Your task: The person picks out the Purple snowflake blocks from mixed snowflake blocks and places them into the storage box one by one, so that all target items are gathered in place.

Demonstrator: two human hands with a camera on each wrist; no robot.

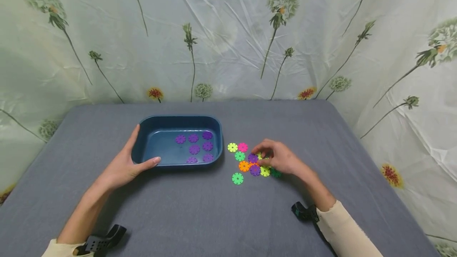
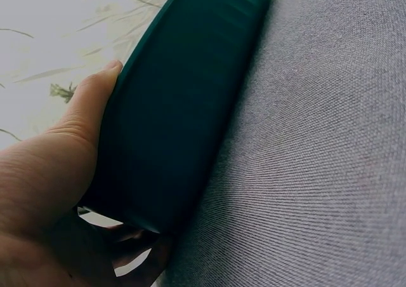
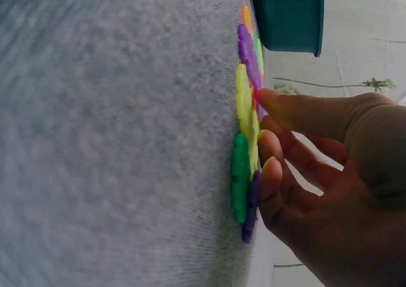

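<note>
My left hand grips a blue plastic tub by its left end, the thumb on the front rim and the fingers round the end. Several purple notched plastic discs lie on the tub's floor. Right of the tub, my right hand is over a loose group of the same discs. Its thumb and index finger pinch at a purple disc. Around it lie a second purple disc, an orange disc, a pink disc and several green and yellow ones. The right hand partly hides some discs.
A grey cloth covers the table. Behind it hangs a light curtain with a dandelion print. Black straps with mounts are on both wrists. One green disc lies a little nearer, apart from the others.
</note>
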